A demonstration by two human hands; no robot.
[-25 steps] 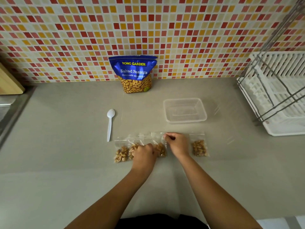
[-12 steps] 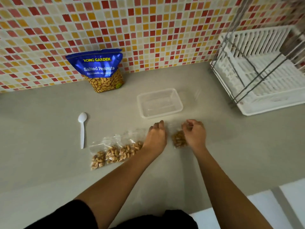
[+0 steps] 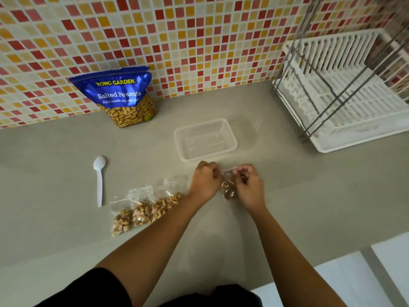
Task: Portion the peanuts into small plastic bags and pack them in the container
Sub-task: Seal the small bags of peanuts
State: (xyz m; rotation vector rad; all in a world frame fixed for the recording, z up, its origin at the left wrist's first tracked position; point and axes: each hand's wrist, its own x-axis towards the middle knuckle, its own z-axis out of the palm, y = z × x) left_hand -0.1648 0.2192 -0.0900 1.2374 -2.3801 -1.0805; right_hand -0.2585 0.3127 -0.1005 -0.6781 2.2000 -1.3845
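- Since the earlier frame our left hand (image 3: 204, 181) closed onto the peanut bag (image 3: 229, 189); it and our right hand (image 3: 249, 187) both pinch its top edge.
- Bag is over the middle of the counter (image 3: 298, 196), just before the container (image 3: 205, 141).
- Other filled bags (image 3: 143, 210) lie left.

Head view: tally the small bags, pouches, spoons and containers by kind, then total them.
Small peanut bags: 5, four in a row, one held bag pinched by left hand and right hand
Blue peanut pouch: 1
White spoon: 1
Clear container: 1
Total: 8
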